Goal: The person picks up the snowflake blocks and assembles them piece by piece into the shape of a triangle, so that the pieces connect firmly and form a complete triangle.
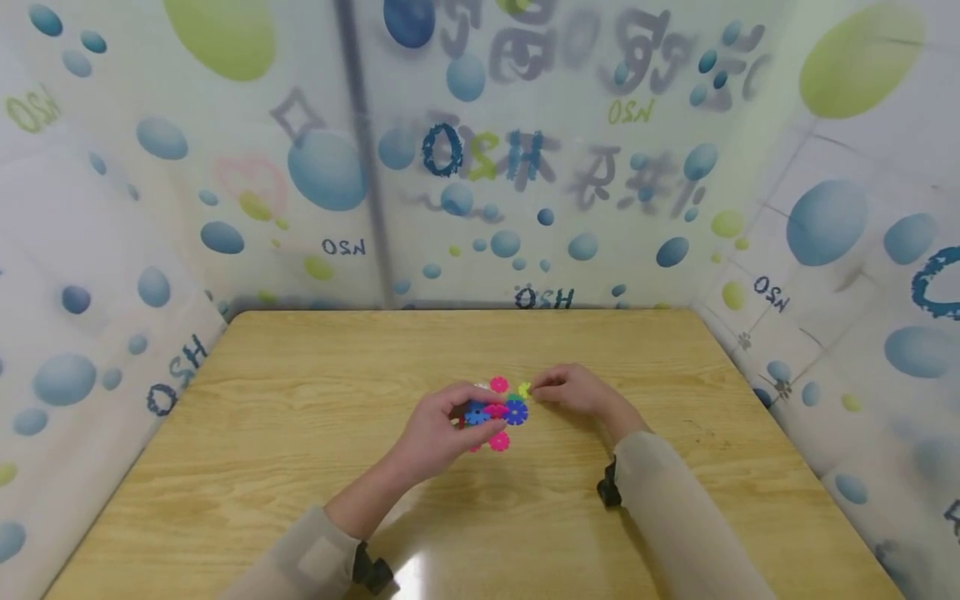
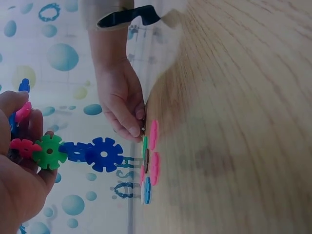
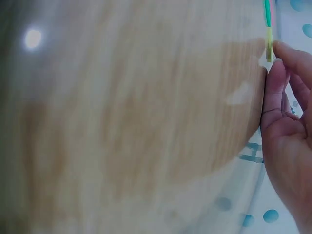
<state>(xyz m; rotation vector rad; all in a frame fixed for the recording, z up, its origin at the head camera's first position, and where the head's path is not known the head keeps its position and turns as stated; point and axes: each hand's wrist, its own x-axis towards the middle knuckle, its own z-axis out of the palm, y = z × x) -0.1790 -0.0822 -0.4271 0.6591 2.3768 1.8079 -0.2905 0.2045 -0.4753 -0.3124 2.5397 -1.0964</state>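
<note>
My left hand [image 1: 435, 429] holds a joined chain of notched plastic snowflake discs above the table. In the left wrist view the chain has a pink disc [image 2: 24, 147], a green disc [image 2: 50, 151] and a large blue disc [image 2: 104, 154] at its outer end; the palm and fingers hide part of it. My right hand [image 1: 573, 392] is low at the tabletop, with thumb and forefinger pinching the edge of a yellow snowflake disc [image 1: 524, 389]. A green disc [image 3: 267, 12] lies right beside the yellow one in the right wrist view.
Loose discs lie on the wooden table [image 1: 300, 367] around and beneath the left hand, among them a pink disc [image 1: 498, 384] behind and another pink disc [image 1: 499, 441] in front. A printed curtain [image 1: 480, 275] encloses the table's back and sides.
</note>
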